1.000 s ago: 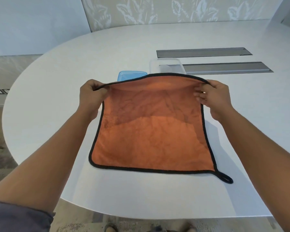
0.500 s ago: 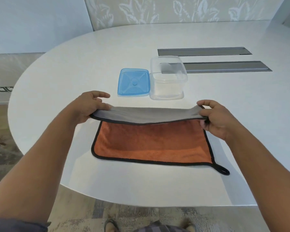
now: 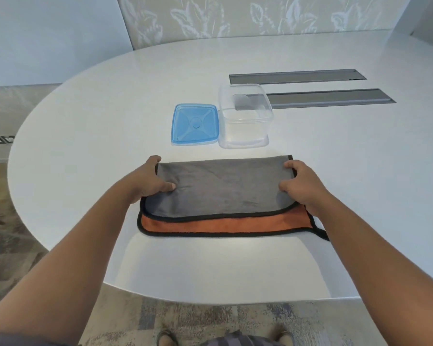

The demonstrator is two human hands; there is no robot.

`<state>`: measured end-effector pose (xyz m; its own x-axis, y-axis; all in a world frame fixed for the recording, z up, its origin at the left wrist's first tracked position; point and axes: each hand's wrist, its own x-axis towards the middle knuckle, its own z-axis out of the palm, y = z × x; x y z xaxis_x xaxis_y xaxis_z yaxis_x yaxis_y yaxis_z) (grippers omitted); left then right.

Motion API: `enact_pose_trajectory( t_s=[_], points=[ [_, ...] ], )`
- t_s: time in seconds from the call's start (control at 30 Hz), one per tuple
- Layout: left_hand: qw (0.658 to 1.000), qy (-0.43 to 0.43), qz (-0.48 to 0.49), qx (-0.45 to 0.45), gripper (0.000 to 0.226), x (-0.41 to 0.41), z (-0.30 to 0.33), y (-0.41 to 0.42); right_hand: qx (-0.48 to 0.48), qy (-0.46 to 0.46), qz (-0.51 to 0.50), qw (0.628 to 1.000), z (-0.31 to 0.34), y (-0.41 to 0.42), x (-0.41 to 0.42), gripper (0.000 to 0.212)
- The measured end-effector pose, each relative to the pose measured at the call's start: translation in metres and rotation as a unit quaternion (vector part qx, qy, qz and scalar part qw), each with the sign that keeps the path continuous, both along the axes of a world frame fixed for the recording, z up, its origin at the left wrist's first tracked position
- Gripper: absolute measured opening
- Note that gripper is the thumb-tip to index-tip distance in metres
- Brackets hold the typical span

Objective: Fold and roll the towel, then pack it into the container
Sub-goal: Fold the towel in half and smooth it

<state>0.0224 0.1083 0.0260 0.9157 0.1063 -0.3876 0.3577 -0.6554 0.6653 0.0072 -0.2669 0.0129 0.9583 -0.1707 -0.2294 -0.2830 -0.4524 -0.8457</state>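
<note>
Left hand (image 3: 149, 182), right hand (image 3: 304, 187): grips on both ends of towel (image 3: 223, 191).

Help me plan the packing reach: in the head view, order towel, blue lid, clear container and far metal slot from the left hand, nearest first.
1. Towel, touching the left hand.
2. Blue lid, just beyond the towel.
3. Clear container, right of the lid.
4. Far metal slot, farthest back, to the right.

Grey-and-orange towel (image 3: 223, 191), blue lid (image 3: 195, 123), clear container (image 3: 245, 116).
</note>
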Motion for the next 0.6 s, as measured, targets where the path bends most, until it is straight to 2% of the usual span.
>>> enact_pose_trajectory(
  t_s=[0.2,0.33,0.4,0.5,0.6],
  points=[
    [0.995,-0.092,0.034,-0.001,0.085,-0.001,-0.008,-0.015,-0.037,-0.077,-0.027,0.996,-0.004,-0.004,0.021,0.050],
    [0.991,-0.119,0.051,-0.023,0.069,0.001,-0.012,-0.015,0.035,-0.073,-0.035,0.996,-0.005,-0.008,0.034,0.027],
    [0.990,-0.115,0.059,-0.054,0.063,0.002,-0.011,-0.011,0.082,-0.058,-0.036,0.994,-0.001,-0.014,0.035,0.023],
    [0.987,-0.107,0.060,-0.100,0.074,0.001,-0.005,-0.004,0.173,-0.015,-0.013,0.985,0.017,-0.023,0.030,0.026],
    [0.989,-0.108,0.026,-0.094,0.086,-0.002,0.004,0.000,0.178,-0.003,0.031,0.983,0.038,-0.036,0.025,0.030]
  ],
)
